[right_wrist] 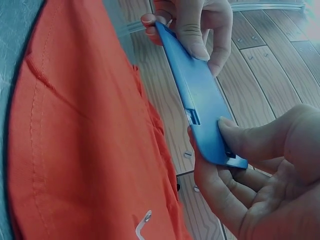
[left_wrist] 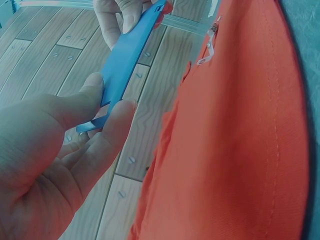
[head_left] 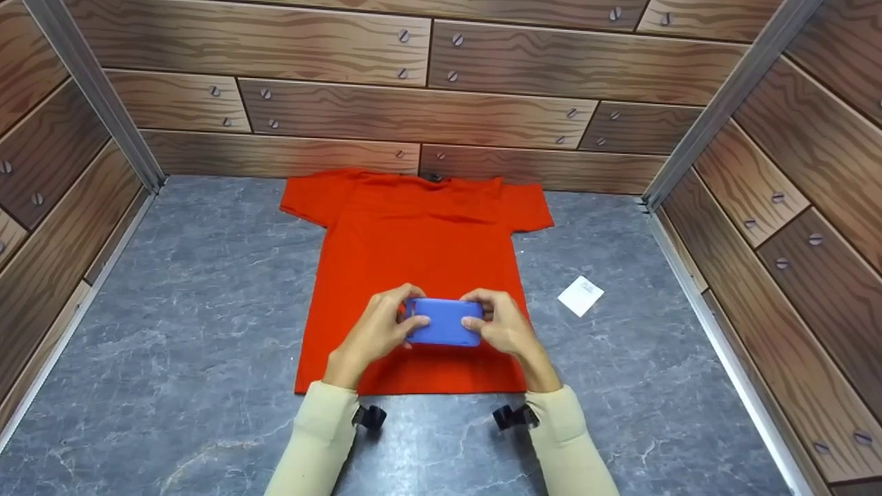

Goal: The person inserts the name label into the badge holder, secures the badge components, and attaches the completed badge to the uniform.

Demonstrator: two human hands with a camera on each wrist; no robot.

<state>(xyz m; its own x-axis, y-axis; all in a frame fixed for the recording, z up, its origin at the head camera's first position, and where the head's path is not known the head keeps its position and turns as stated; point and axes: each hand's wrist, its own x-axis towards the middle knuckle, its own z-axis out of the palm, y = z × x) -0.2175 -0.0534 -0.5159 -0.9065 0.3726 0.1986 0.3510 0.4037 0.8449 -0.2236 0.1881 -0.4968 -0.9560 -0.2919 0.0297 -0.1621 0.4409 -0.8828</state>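
Observation:
A blue phone case (head_left: 445,322) is held level above the lower half of a red T-shirt (head_left: 420,248), which lies spread flat on the floor. My left hand (head_left: 383,318) pinches its left end between thumb and fingers. On its right end, my right hand (head_left: 508,327) grips in the same way. Seen from the left wrist, the case (left_wrist: 127,55) is thin and tilted, with a cutout at its near end. Small slots along the edge of the case (right_wrist: 200,95) show in the right wrist view. The shirt hangs below and beside both hands there.
A small white paper square (head_left: 581,296) lies on the grey marbled surface (head_left: 207,296) to the right of the shirt. Wood-patterned walls (head_left: 331,103) stand at the back and both sides, with metal strips (head_left: 716,331) along their corners.

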